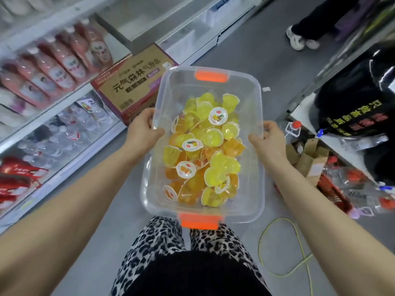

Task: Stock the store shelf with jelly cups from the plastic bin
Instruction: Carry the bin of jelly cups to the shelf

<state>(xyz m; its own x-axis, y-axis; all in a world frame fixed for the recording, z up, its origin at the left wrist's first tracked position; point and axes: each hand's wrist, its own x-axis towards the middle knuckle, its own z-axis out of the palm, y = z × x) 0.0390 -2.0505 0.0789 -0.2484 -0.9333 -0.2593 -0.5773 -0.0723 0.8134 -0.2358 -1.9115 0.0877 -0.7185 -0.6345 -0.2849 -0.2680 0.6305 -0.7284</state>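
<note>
While your left grip (143,124) and right grip (267,137) each clasp a long rim of the plastic bin (256,107), keep it level: the jelly cups (205,150) lie heaped loose inside it, and the shelf (64,101) stands left of it.

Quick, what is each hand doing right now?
Left hand: grips the left rim of the clear plastic bin of jelly cups.
Right hand: grips the bin's right rim.

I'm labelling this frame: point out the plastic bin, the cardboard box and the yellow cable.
plastic bin (251,107), head view, right wall
cardboard box (132,82), head view, printed face
yellow cable (260,240), head view, floor loop
</note>
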